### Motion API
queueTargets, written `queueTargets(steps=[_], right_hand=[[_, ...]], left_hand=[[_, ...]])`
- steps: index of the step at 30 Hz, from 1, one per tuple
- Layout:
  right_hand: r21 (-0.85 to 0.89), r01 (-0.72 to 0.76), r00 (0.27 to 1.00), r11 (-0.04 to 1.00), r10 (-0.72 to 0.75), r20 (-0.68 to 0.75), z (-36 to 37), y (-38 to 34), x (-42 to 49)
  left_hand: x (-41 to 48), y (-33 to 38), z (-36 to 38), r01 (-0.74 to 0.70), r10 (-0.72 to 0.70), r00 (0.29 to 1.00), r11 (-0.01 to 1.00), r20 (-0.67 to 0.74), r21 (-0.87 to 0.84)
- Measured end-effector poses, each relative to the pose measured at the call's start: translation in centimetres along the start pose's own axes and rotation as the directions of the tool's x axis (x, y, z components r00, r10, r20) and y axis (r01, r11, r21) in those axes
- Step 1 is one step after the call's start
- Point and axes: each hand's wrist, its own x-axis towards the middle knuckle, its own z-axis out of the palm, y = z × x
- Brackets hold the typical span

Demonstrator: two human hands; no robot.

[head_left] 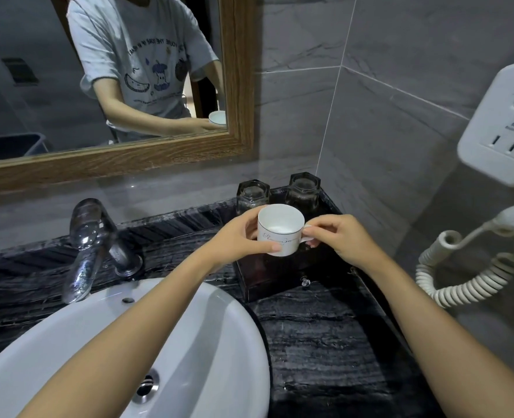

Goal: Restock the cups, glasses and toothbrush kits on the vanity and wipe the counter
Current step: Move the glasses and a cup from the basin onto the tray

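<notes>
A white ceramic cup (280, 229) with script lettering is held upright above a dark wooden box (267, 279) with a small crystal knob. My left hand (237, 239) wraps its left side, thumb across the front. My right hand (343, 239) pinches the cup's handle. Behind the cup, two hexagonal glasses (252, 194) (304, 188) stand upside down at the back of the box. The cup looks empty inside.
The black marble counter (325, 342) runs to the grey tiled wall on the right. A white basin (204, 342) and chrome tap (89, 236) lie left. A wall hair dryer unit (503, 128) with coiled cord (461, 282) hangs on the right. A wood-framed mirror (237, 86) is above.
</notes>
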Motion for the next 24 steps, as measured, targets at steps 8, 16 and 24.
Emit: queueTargets(steps=[8,16,24], right_hand=[[0.286,-0.163,0.839,0.944,0.285,-0.464,1.6,4.8,1.2],[0.109,-0.276,0.767,0.955,0.287,-0.574,0.2,8.6,2.8],[0.008,-0.321,0.738,0.947,0.256,-0.624,-0.2,9.7,3.5]], left_hand=[[3.1,-2.2,6.4,0.034,0.003,0.911,0.996,-0.412,0.084],[6.7,-3.4,8.3,0.161,-0.08,0.912,0.972,-0.403,0.172],[8.3,-4.2,8.6,0.187,-0.102,0.915,0.965,-0.391,0.185]])
